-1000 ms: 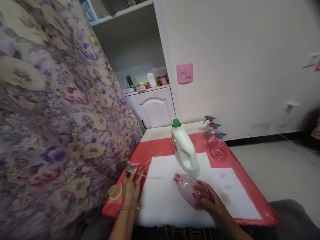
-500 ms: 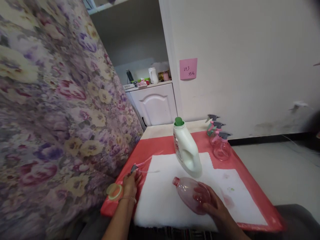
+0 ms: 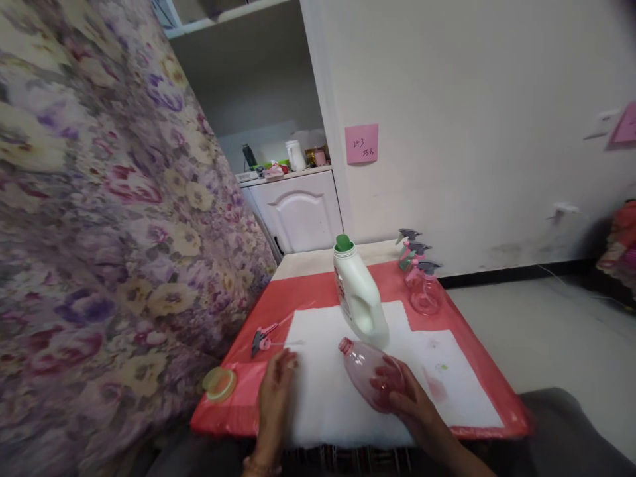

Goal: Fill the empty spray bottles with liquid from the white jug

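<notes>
Red-covered table: in front of me (image 3: pixel 303 291), a pale strip showing along its far side.
White cloth: spread over the near middle of the red cover (image 3: pixel 322 404).
White sheet: on the right of the cloth, stained in patches (image 3: pixel 467 384).
Pale jug: stands in the middle, base on the far part of the cloth, green piece in its mouth (image 3: pixel 358 285).
Trigger bottles: three, upright in a row at far right; nearest one pink and transparent (image 3: pixel 426 298).
Pink bottle: above the cloth, nearer me than the jug, tilted, its open neck pointing left and far (image 3: pixel 362 370).
My right hand: grasping the pink bottle around its lower body (image 3: pixel 412 404).
My left hand: released, fingers loosely bent, over the cloth's left edge; slightly blurred (image 3: pixel 276 384).
Spray head: lies at left, just beyond my left hand, thin stems pointing right; I cannot tell whether a second is there (image 3: pixel 257 343).
Yellowish round item: near left corner (image 3: pixel 219 384).
</notes>
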